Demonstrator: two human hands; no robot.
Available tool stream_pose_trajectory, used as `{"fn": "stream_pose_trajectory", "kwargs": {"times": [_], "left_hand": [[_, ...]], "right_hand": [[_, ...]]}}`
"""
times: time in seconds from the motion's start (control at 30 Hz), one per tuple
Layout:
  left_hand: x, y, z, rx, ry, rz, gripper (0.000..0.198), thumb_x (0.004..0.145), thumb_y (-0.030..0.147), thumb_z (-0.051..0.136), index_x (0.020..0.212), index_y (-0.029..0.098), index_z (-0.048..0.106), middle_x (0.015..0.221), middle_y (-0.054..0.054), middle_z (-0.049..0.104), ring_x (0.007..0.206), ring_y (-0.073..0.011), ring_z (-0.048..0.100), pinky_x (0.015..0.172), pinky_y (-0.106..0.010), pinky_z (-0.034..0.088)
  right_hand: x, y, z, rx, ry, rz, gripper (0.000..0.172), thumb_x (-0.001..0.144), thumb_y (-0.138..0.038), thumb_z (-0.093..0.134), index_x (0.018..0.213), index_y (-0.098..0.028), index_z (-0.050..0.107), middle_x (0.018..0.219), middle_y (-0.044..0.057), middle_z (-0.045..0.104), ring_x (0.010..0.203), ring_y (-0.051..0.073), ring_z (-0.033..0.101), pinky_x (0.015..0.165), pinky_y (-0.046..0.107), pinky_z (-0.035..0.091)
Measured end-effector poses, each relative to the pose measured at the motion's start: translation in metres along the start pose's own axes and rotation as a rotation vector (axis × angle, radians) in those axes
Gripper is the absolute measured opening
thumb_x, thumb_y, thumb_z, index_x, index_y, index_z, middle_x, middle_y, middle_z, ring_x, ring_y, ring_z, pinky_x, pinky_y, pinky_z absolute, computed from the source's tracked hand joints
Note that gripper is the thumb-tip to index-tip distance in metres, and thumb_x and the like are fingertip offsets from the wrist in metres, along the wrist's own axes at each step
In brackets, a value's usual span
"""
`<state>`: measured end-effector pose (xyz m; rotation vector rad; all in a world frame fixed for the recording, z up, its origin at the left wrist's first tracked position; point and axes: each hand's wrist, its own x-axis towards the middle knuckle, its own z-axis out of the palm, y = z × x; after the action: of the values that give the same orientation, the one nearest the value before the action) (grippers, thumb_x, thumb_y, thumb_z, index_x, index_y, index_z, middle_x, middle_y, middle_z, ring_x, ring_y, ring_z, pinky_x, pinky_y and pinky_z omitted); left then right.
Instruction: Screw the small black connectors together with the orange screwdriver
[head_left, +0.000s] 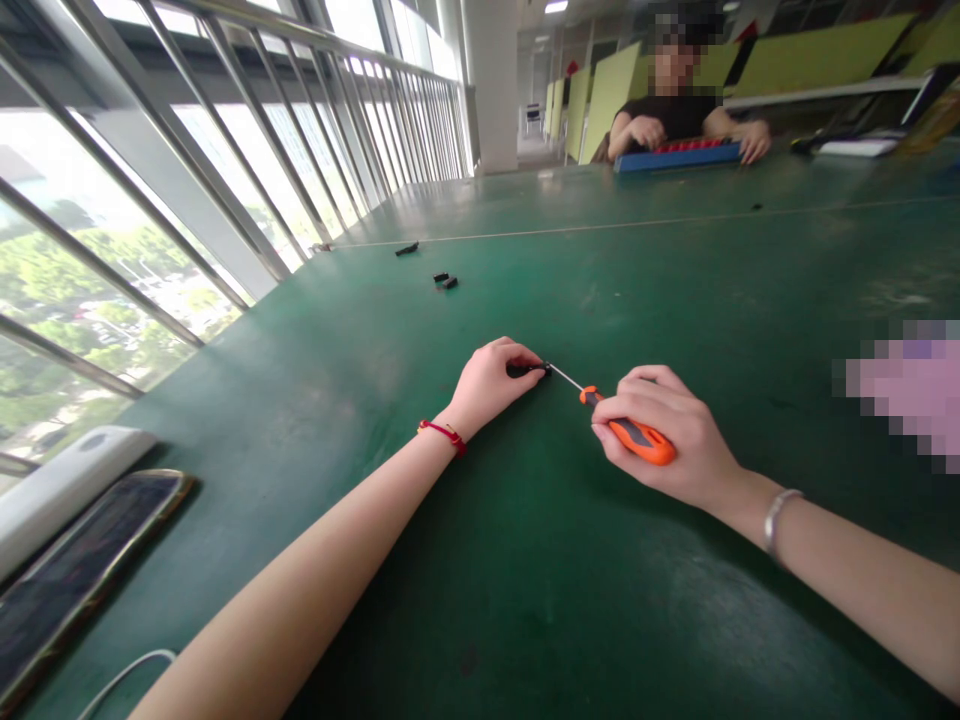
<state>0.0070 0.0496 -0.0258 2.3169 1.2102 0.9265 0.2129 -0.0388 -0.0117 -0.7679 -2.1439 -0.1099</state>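
My left hand (491, 385), with a red cord bracelet at its wrist, pinches a small black part (523, 370) low over the table. Most of that part is hidden by the fingers and its kind does not show. My right hand (667, 430) is closed round the orange and grey handle of a screwdriver (641, 440). The thin metal shaft points up and left, its tip meeting the right end of the black part. Whether the tip sits in a screw is too small to tell.
On the green table (337, 420) several small black pieces (445, 281) lie farther back. A phone (82, 570) and a long white object (67, 485) are at the left edge, beside a metal railing (300, 70). Across the table a person handles a blue tray (675, 160).
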Motion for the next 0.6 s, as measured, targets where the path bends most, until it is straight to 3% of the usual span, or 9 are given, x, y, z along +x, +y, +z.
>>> {"fn": "stream_pose_trajectory", "kwargs": {"times": [0.33,0.6], "left_hand": [[-0.003,0.010,-0.002,0.144,0.063,0.016,0.012,0.078,0.022,0.058,0.085,0.019,0.068,0.086,-0.002,0.066,0.079,-0.0153,0.061,0.069,-0.025,0.049],[-0.005,0.016,-0.003,0.202,0.016,0.056,0.014,0.079,0.019,0.055,0.086,0.020,0.067,0.093,-0.002,0.065,0.081,-0.0149,0.062,0.070,-0.025,0.049]], "right_hand": [[0.001,-0.003,-0.002,0.008,0.039,0.000,0.012,0.077,-0.010,0.057,0.079,-0.021,0.051,0.066,-0.002,0.058,0.061,0.013,0.051,0.077,0.036,0.045],[0.000,-0.004,-0.002,0.033,0.074,0.035,0.015,0.077,-0.009,0.059,0.080,-0.022,0.051,0.067,-0.002,0.059,0.061,0.013,0.052,0.072,0.035,0.046]]}}
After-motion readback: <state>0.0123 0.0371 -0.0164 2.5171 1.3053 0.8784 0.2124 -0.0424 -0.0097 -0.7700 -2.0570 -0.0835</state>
